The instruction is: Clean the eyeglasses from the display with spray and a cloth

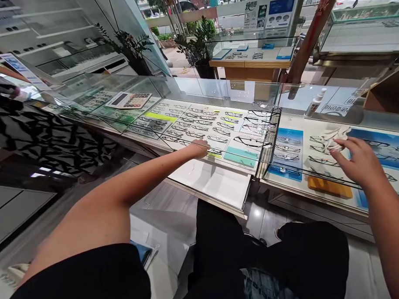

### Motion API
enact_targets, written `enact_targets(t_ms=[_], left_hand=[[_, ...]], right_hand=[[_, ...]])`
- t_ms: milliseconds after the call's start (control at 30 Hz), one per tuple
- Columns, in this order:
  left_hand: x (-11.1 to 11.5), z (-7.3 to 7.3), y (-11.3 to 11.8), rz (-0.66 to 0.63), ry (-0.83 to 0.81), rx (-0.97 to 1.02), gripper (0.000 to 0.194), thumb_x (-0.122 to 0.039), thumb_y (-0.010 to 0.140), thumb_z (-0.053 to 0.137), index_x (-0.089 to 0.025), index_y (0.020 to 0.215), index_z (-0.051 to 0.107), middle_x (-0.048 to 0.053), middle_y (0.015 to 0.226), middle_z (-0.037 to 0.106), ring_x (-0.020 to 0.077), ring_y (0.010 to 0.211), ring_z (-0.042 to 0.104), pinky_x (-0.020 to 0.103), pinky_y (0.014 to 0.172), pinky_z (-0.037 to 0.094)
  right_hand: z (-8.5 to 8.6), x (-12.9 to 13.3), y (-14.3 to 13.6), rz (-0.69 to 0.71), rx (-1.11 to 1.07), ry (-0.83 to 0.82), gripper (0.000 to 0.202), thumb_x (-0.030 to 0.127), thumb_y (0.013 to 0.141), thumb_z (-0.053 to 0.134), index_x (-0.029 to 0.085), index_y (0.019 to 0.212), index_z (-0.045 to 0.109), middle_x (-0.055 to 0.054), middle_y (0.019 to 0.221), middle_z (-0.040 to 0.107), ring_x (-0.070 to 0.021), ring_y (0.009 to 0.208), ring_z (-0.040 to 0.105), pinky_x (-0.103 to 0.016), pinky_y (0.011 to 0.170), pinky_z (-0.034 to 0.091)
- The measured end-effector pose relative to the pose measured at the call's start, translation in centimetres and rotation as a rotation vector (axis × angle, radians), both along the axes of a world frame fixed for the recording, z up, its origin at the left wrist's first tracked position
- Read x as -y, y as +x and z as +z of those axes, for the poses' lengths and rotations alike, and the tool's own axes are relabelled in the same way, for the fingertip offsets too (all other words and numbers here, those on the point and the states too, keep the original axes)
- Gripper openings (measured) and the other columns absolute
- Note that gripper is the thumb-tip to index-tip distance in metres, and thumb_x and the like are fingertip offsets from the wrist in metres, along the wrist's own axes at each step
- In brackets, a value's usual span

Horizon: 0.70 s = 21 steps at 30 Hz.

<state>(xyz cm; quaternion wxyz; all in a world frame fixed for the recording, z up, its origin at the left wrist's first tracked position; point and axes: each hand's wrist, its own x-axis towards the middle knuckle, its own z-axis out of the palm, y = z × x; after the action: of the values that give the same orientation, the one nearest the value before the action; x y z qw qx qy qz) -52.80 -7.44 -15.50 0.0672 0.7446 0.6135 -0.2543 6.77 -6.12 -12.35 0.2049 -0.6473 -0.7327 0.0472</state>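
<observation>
One crumpled cloth (335,138) in right hand (361,159), thin eyeglasses (252,142)

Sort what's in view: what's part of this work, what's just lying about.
Likely part of it:
- cloth, at the right hand's fingertips
- glasses by the left hand

Seemingly lying about:
- calculator
- orange case
- bottle, untouched, though it may belong

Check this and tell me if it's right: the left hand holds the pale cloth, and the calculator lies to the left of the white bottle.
The wrong hand is named: the head view shows the right hand holding the pale cloth. The calculator does lie to the left of the white bottle.
</observation>
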Motion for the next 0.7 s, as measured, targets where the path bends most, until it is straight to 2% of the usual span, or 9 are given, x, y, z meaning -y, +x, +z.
enact_targets(t_ms=[100,233,433,700], left_hand=[[-2.3,-1.9,-1.2,-0.095,0.09,-0.017,0.049,-0.026,0.1,0.06,-0.023,0.147,0.071,0.016,0.168,0.054,0.0381,0.153,0.048,0.051,0.121,0.041],[-4.4,-3.8,-2.6,-0.188,0.11,-0.024,0.046,-0.03,0.099,0.068,-0.029,0.144,0.074,0.01,0.18,0.041,0.0385,0.165,0.032,0.052,0.127,0.034],[-6.6,-5.6,-3.9,-0.252,0.107,0.002,0.05,-0.029,0.094,0.074,-0.023,0.144,0.075,0.015,0.178,0.042,0.0445,0.163,0.034,0.056,0.124,0.037],[-8.7,-7.2,-3.6,-0.282,0.093,0.013,0.065,-0.03,0.09,0.075,-0.019,0.153,0.067,0.017,0.177,0.045,0.0453,0.158,0.04,0.056,0.121,0.04]], right_hand=[[-0.2,-0.2,0.1,0.0,0.0,0.012,0.072,0.068,0.101,0.043,0.019,0.143,0.073,-0.023,0.158,0.061,-0.042,0.151,0.055,-0.057,0.126,0.044],[-0.1,-0.1,0.0,0.004,-0.011,0.021,0.073,0.068,0.098,0.044,0.018,0.141,0.074,-0.022,0.155,0.063,-0.0419,0.149,0.058,-0.056,0.127,0.045],[0.0,0.1,-0.1,-0.005,-0.005,0.003,0.069,0.068,0.1,0.043,0.022,0.141,0.073,-0.02,0.156,0.062,-0.0415,0.149,0.057,-0.055,0.127,0.045],[0.1,0.2,-0.2,-0.015,0.004,-0.034,0.07,0.069,0.1,0.042,0.023,0.144,0.072,-0.019,0.161,0.06,-0.044,0.153,0.053,-0.061,0.125,0.046]])
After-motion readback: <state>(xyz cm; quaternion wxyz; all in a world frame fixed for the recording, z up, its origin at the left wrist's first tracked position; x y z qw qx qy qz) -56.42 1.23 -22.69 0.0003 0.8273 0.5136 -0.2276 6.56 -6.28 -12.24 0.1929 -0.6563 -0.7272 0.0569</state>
